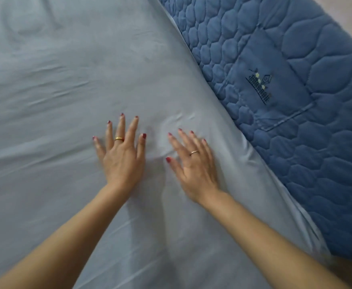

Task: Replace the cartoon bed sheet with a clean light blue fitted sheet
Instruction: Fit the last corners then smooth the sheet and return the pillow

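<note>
Two hands lie flat on the light blue fitted sheet [66, 90], fingers spread wide, holding nothing. The left hand [121, 155] sits just beside the right hand [193, 165], near the darker quilted cover [306, 90].

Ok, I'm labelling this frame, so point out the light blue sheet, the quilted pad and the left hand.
Sheet [56, 90], head view, on a bare stretch of fabric.
Quilted pad [317, 122], head view, on its stitched surface.
Left hand [121, 157], head view, on the back of the hand.
</note>
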